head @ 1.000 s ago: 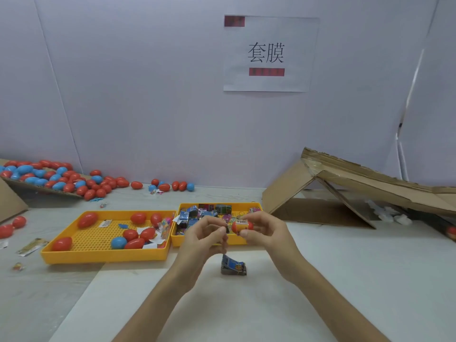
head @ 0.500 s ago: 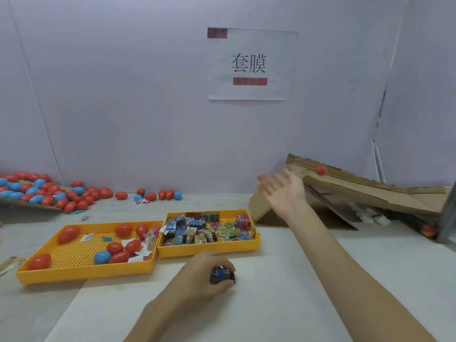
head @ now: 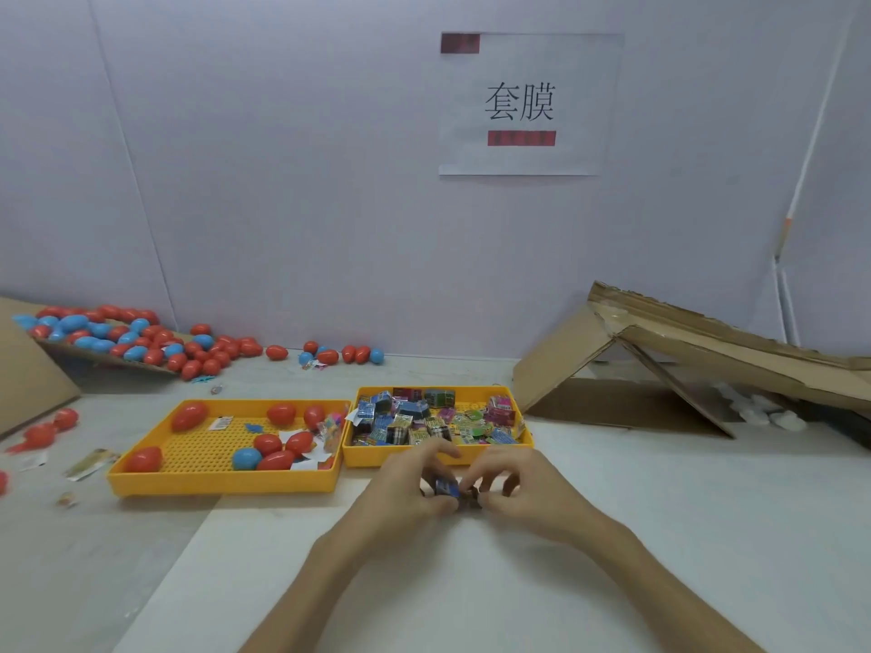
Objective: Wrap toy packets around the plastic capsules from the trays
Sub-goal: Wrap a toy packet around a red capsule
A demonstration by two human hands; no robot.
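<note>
Biggest first: white table, with a cardboard chute at the right rear and a loose pile of capsules in red and blue at the left rear, all bare as far as we can see. In front sit two yellow trays, touching side by side. The left tray holds roughly eight bare capsules plus scraps. The right tray is heaped with packets. We see no wrapped capsule anywhere in view, so we judge most of the job is left: plenty of stock on both sides, nothing finished on the table. Both forearms come in from the bottom edge and meet just in front of the right tray. The left hand and right hand face each other, low over the table, fingers curled in and fingertips pinched from either side on one blue toy packet. Neither hand holds a capsule that we can see. Our read: the packet is being opened up, and a capsule still has to be fetched. The fingers are blurred, so we can't tell the exact grip.
</note>
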